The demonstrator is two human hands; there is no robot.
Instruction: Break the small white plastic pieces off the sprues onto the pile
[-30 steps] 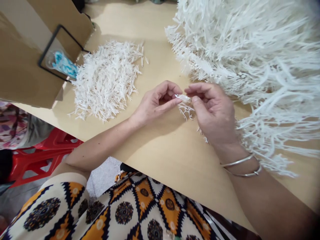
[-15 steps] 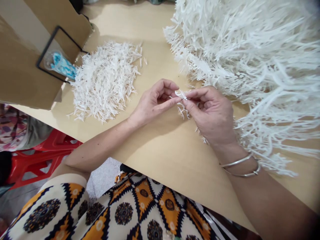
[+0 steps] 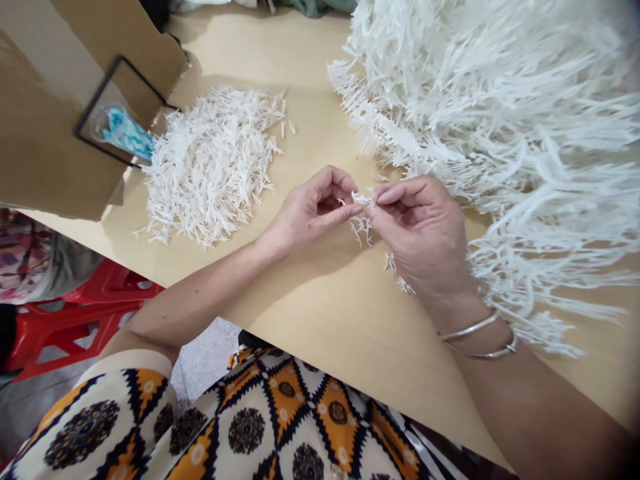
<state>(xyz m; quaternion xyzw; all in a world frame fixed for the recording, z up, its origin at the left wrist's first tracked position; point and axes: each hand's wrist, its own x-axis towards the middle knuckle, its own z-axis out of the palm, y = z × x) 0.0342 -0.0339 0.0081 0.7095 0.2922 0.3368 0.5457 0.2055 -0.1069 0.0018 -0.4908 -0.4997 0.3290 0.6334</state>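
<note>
Over the middle of the table my left hand [image 3: 320, 203] and my right hand [image 3: 423, 227] meet at the fingertips. Between them is a small white branched plastic sprig [image 3: 364, 199], pinched by thumb and forefinger on both sides. Other fine white twigs [image 3: 361, 230] show just below the fingertips; whether they are held or lie on the table I cannot tell. A few loose white bits [image 3: 397, 275] lie by my right wrist, which wears a silver bangle. My right palm and curled fingers are partly hidden.
A heap of small white sprigs [image 3: 210, 163] lies on the tan table [image 3: 300, 320] at left. A much larger pile of long white branched strands [image 3: 490, 113] fills the right. A cardboard box [image 3: 55, 133], a black wire frame and a plastic cup [image 3: 125, 132] stand far left; red stools [image 3: 75, 327] are below.
The white sprig between my fingertips has turned from a slant to nearly level. Both hands sit slightly lower in the picture; the heaps look the same.
</note>
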